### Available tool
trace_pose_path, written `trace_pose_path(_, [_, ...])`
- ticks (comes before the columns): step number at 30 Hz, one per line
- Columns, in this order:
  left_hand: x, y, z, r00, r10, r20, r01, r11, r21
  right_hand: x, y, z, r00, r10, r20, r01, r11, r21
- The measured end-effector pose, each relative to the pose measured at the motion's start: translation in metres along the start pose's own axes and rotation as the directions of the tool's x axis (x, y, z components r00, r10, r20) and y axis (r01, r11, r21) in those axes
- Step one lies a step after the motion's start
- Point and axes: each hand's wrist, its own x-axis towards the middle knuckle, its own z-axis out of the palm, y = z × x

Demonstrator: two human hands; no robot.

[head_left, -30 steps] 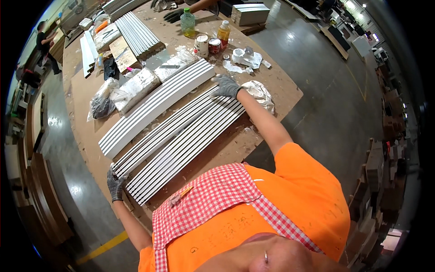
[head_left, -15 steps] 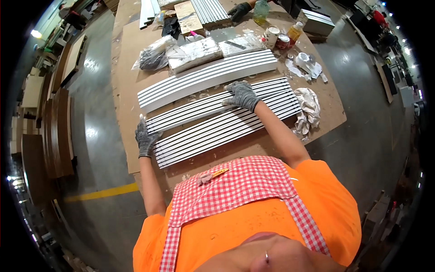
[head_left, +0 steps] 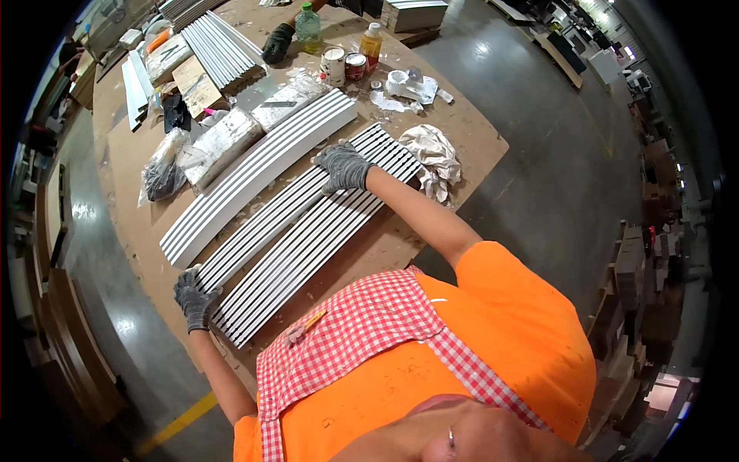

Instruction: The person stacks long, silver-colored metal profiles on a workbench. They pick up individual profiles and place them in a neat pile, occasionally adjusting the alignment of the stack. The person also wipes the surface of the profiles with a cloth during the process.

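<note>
Both my hands wear grey knit gloves. My left hand (head_left: 196, 299) is closed at the left end of a narrow bundle of white strips (head_left: 258, 223), its thumb over the end. Toward the bundle's right part, my right hand (head_left: 345, 167) curls its fingers over the same strips; its fingertips are partly hidden. On the near side lies a wider row of white strips (head_left: 296, 266) with dark lines between them. The two groups meet toward the right and stand apart at the left. Beyond them is a taller stack of white strips (head_left: 265, 169).
Wrapped white packs (head_left: 219, 146), a bag of dark material (head_left: 163, 169), cans (head_left: 332, 68), an amber bottle (head_left: 370, 48) and a green bottle (head_left: 308, 29) stand farther back. A crumpled cloth (head_left: 433, 158) lies right. Another person's dark-gloved hand (head_left: 278, 44) rests near the green bottle.
The whole view has turned, so the table and strips now slant more steeply up to the right. Both my hands stay on the narrow bundle of strips.
</note>
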Motion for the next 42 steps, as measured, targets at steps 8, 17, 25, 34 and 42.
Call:
trace_pose_path(8, [0.002, 0.015, -0.009, 0.999, -0.005, -0.05, -0.007, 0.973, -0.231, 0.033, -0.013, -0.007, 0.973, -0.11, 0.202, 0.143, 0.977, -0.157])
trace_pose_path(17, [-0.023, -0.005, -0.003, 0.985, 0.012, -0.171, -0.033, 0.992, -0.12, 0.027, -0.034, -0.011, 0.951, -0.307, 0.042, 0.31, 0.933, -0.185])
trace_pose_path(25, [-0.029, -0.015, 0.005, 0.996, -0.051, -0.078, 0.036, 0.983, -0.181, 0.036, -0.034, -0.004, 0.974, -0.207, 0.098, 0.221, 0.961, -0.167])
trace_pose_path(34, [-0.063, -0.042, 0.015, 0.966, -0.251, -0.061, 0.14, 0.707, -0.693, 0.012, 0.098, -0.013, 0.948, 0.313, -0.057, -0.317, 0.941, -0.119])
trace_pose_path(42, [-0.062, -0.051, 0.027, 0.928, -0.371, 0.033, 0.252, 0.561, -0.788, 0.015, 0.124, 0.008, 0.933, 0.358, -0.024, -0.348, 0.918, 0.191])
